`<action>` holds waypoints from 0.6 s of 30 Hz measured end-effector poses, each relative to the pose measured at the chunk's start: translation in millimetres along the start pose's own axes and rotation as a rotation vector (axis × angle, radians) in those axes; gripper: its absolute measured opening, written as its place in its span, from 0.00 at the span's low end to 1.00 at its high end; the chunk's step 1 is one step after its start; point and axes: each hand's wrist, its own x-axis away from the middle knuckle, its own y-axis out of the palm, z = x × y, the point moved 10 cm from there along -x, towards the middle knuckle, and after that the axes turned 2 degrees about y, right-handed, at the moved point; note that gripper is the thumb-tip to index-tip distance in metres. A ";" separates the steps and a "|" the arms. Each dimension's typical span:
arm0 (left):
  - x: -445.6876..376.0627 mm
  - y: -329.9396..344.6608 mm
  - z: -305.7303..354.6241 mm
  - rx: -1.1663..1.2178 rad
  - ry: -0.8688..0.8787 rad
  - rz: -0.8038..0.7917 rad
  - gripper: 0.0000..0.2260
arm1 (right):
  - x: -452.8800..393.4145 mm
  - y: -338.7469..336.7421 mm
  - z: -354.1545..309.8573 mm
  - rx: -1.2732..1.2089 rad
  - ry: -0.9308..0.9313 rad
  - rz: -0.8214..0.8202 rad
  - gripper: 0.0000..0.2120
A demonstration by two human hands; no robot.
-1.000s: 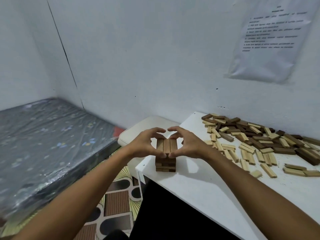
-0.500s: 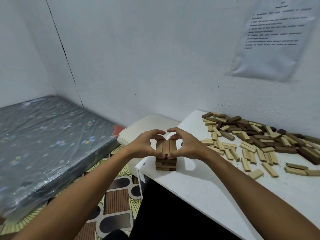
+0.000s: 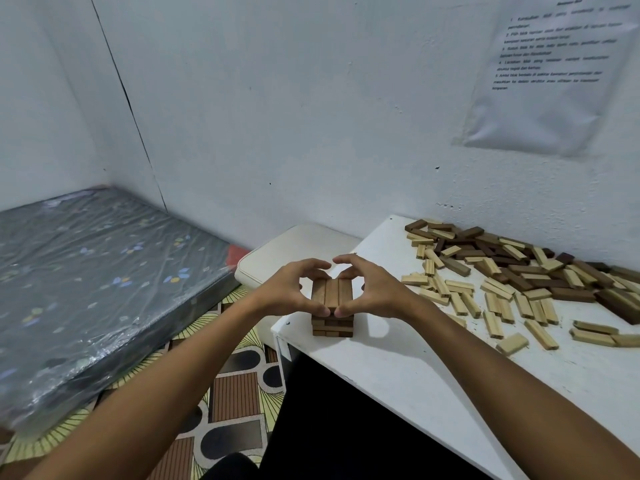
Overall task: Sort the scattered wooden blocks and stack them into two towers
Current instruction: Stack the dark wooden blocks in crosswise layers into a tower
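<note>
Head view: our left hand and right hand curl around the top layer of the dark block tower, pinching it from both sides. Right of the tower, mixed loose blocks lie scattered on the white worktop.

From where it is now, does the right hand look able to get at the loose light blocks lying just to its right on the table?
Probably yes. The right hand is at the small tower, and the nearest light blocks lie flat on the table with nothing standing between; it would first have to let go of the tower.
</note>
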 end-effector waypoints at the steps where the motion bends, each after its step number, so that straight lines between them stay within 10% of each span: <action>1: -0.1 0.2 -0.3 0.002 0.000 0.001 0.43 | 0.1 0.0 -0.2 0.003 -0.001 0.001 0.42; 18: -1.0 2.0 -2.0 -0.005 0.005 0.006 0.40 | 0.5 2.0 7.3 -0.031 0.017 0.000 0.42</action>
